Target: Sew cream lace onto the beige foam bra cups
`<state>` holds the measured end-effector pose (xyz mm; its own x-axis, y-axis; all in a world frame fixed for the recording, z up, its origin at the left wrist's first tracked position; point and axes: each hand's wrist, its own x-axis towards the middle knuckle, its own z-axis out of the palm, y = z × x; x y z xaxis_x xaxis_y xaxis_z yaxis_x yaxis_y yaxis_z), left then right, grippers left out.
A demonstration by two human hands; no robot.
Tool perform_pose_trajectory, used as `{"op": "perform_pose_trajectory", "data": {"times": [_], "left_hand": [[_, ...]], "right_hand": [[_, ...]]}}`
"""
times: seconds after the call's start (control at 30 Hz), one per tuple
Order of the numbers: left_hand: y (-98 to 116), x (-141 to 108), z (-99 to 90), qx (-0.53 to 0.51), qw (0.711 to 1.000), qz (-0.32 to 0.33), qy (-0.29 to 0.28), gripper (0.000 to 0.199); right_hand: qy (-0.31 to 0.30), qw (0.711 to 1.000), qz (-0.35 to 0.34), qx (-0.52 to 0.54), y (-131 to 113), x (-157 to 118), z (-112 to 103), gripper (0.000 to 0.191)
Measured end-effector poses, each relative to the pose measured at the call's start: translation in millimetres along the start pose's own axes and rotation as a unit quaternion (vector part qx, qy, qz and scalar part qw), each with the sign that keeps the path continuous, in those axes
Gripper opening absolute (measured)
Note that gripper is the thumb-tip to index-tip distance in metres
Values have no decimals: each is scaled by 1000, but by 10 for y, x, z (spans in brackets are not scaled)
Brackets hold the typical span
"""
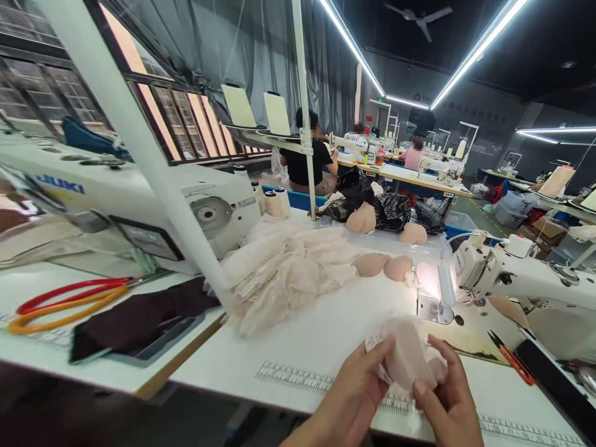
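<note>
My left hand (356, 388) pinches the left edge of a pale beige piece of fabric (408, 357) with lace on it, thumb on top. My right hand (449, 394) grips the same piece at its lower right, thumb against the fabric and index finger raised along its far side. The piece is held just above the white table's front edge, over the printed ruler (298, 377). Behind it stands a sewing machine (484, 267) with its lamp lit. Beige cups (398, 268) lie to the left of the needle area, joined to a heap of cream lace (293, 267).
Red-handled snips (512, 360) and a black phone (554, 385) lie at the right. A white pole (139, 155) rises at the left, near another machine (209, 205), large scissors (69, 304) and dark cloth (139, 316). People sit farther back.
</note>
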<state>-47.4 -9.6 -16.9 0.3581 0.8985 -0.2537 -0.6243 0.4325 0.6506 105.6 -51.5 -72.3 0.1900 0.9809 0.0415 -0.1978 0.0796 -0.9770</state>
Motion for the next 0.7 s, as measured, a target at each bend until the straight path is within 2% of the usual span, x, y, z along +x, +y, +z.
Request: {"op": "perform_pose_trajectory", "data": {"times": [0.1, 0.2, 0.27, 0.43, 0.7], "left_hand": [[68, 37, 52, -10, 1000, -2, 3, 44], [4, 51, 33, -55, 995, -81, 7, 40], [-53, 47, 28, -82, 991, -107, 15, 35], [-72, 18, 97, -34, 997, -61, -26, 39], [-14, 29, 118, -7, 997, -83, 0, 37]], "right_hand": [[4, 1000, 12, 28, 46, -134, -33, 86], [30, 999, 15, 34, -38, -129, -75, 88], [48, 999, 9, 23, -95, -114, -105, 88], [71, 997, 6, 14, -84, -135, -143, 85], [53, 997, 26, 41, -104, -129, -147, 81]]}}
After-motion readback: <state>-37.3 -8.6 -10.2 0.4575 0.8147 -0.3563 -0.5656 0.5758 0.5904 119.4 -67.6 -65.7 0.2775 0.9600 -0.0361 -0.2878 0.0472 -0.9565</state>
